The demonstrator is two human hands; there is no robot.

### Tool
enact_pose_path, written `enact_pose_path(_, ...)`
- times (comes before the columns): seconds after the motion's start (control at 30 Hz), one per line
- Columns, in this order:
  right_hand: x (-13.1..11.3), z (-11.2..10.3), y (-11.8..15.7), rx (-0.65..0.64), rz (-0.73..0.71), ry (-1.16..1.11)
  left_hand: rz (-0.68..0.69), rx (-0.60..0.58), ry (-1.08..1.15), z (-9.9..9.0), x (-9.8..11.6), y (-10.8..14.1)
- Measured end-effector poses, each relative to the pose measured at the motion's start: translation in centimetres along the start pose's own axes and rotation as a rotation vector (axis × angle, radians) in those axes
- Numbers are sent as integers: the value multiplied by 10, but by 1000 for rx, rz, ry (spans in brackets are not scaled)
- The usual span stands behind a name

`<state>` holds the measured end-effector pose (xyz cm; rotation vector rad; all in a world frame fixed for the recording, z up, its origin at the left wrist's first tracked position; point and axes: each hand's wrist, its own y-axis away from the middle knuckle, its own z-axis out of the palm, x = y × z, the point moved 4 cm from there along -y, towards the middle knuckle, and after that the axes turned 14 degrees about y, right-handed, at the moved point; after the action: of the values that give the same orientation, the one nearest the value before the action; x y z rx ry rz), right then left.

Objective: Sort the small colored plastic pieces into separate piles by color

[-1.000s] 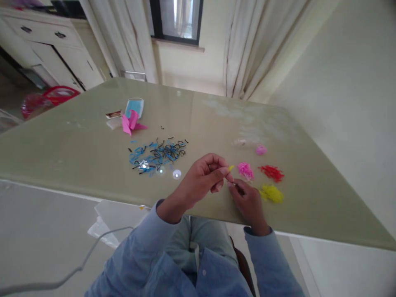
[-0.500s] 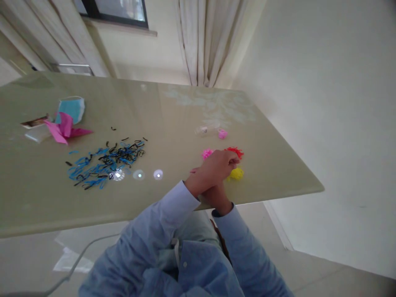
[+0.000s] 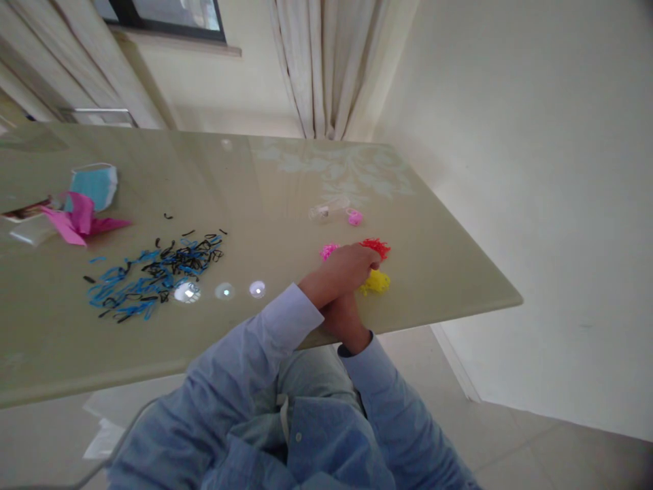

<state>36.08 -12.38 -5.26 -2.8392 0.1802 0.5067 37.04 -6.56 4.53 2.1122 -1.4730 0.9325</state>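
Note:
My left hand point(image 3: 344, 271) reaches across over my right hand, with its fingers drawn together at the near edge of a pile of small red rubber bands point(image 3: 376, 247). Whatever those fingers hold, if anything, is hidden. Beneath the left wrist lies my right hand point(image 3: 347, 320), its fingers covered from view. Just right of the hands sits a heap of yellow rubber bands point(image 3: 377, 281). A pink rubber band heap point(image 3: 329, 251) shows behind the left hand, partly covered by it.
Mixed black and blue rubber bands point(image 3: 158, 272) lie spread on the glossy table point(image 3: 265, 347) at left. Beyond them are a pink folded-paper shape point(image 3: 81, 221) and a blue face mask point(image 3: 94, 187). A clear plastic container point(image 3: 329, 207) and a small pink object point(image 3: 354, 217) lie behind the hands.
The whole scene has slid a little left in view as the head turned. My left fingers sit slightly lower against the red pile; the piles look the same.

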Motion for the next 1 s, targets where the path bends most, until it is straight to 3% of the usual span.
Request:
enact_pose_path(0.37, -15, -14, -6, -63, 68, 93, 25, 103, 20, -9, -5, 10)
enact_pose_path(0.5, -19, -24, -8, -67, 110, 63, 28, 239, 73, -26, -16, 26)
enact_pose_path(0.73, -21, -45, -7, 96, 94, -222, -52, 533, 216, -63, -37, 93)
enact_pose_path(0.87, -16, -49, -4, 114, 106, -328, -94, 593, 260, -66, -46, 137)
enact_pose_path(1.0, -9, -52, 1, 120, 109, -354, -164, 644, 270, -66, -71, 175)
